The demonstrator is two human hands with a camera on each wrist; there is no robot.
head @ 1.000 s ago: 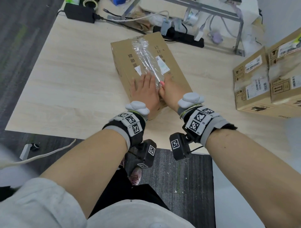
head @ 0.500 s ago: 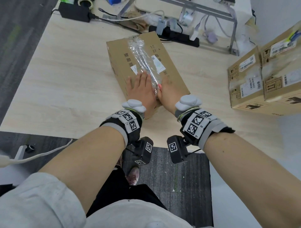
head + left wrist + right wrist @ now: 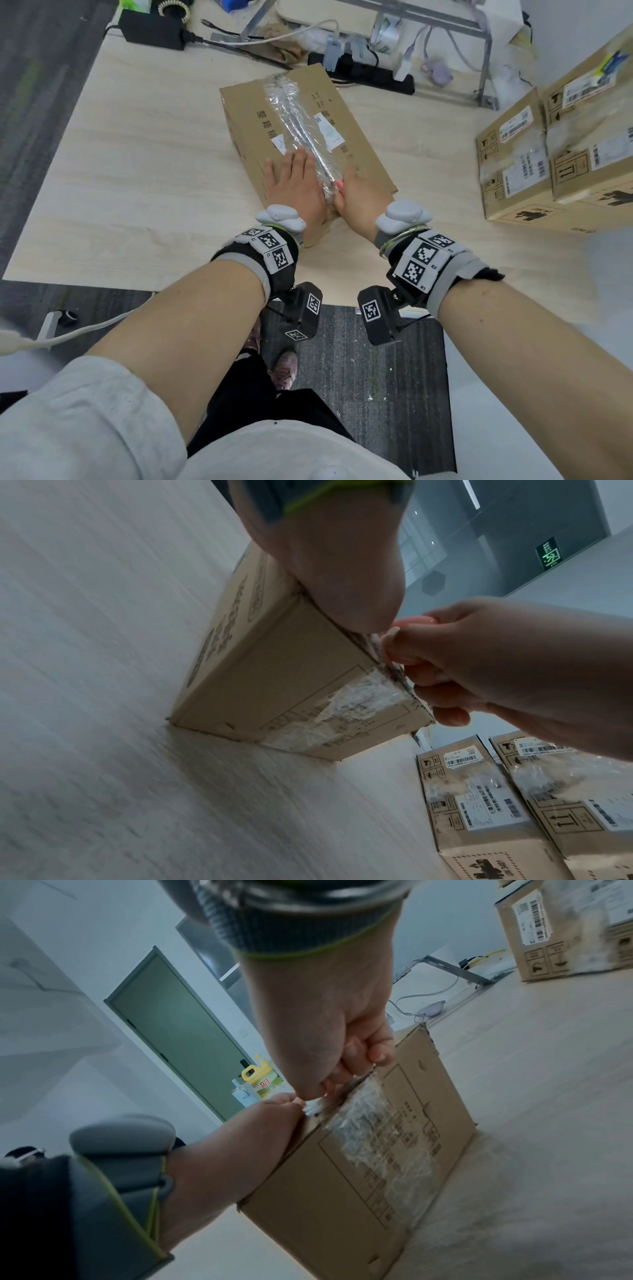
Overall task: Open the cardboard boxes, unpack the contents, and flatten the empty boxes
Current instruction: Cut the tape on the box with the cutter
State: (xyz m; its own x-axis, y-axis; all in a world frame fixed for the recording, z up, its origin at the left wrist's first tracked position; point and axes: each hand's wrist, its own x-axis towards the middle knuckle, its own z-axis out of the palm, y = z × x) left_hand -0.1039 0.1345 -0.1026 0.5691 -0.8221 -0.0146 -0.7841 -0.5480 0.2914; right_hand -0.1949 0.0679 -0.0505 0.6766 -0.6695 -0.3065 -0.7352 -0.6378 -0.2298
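The cardboard box (image 3: 301, 137) lies flat on the desk (image 3: 137, 171) at the middle of the head view, its long axis running from about 11 o'clock to 5 o'clock, still sealed by wrinkled clear tape (image 3: 301, 137) along the top seam and down the near end. The board looks stiff and the tape slick and stretchy, so the best hold is probably the tape's loose near end at the top edge, with the lid pinned down; its weight cannot be judged. The left hand (image 3: 294, 185) lies flat on the top, fingers straight and together, pressing at 9 o'clock of the seam. The right hand (image 3: 356, 195) is curled at the near edge, fingertips (image 3: 407, 653) pinching the tape at the corner. Two more sealed boxes (image 3: 555, 154) stand at 3 o'clock.
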